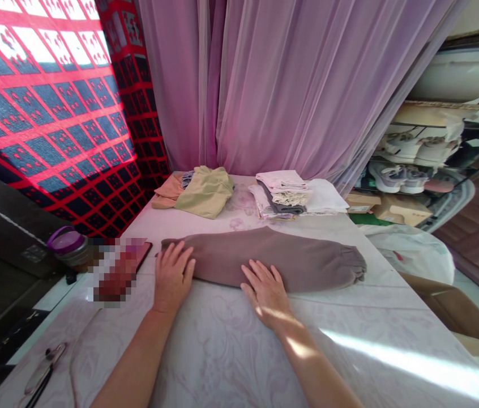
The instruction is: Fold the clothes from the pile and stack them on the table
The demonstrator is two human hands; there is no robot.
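A pair of brown-grey pants point(307, 258), folded lengthwise, lies across the table, its gathered cuff at the right end. My left hand point(174, 277) rests flat on the left end of the pants, fingers stretched out. Near the middle of the lower edge, my right hand point(267, 292) lies with its fingers spread on the cloth. Behind the pants, a green folded garment point(205, 192) overlaps an orange one point(168, 191) on the left. A stack of folded clothes point(282, 192) stands at the back right, against a white folded cloth point(326, 197).
Left of my left hand is a phone point(141, 255), partly blurred out, with a cable point(73, 351) nearby. Eyeglasses point(46, 368) lie at the front left. A purple-lidded jar point(67, 246) stands beyond the left edge. Cardboard boxes point(456, 306) and a shoe rack point(418, 150) are at the right.
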